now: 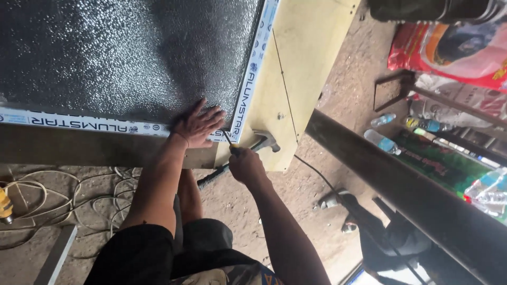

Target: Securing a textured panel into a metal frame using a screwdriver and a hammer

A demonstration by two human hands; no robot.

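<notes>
Textured glass panel, L hand flat

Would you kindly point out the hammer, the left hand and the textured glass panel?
hammer (266, 140): head view, on its metal head lying on the wooden board.
left hand (198, 126): head view, on the back of the hand pressed flat on the frame.
textured glass panel (121, 53): head view, on its dark pebbled surface.

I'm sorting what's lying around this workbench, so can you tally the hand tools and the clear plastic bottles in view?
Steel claw hammer with black grip, on the pale wooden board: 1
Thin dark tool in the right hand: 1
Yellow power tool at the left edge: 1
Clear plastic bottles: 4
Total: 7
</notes>
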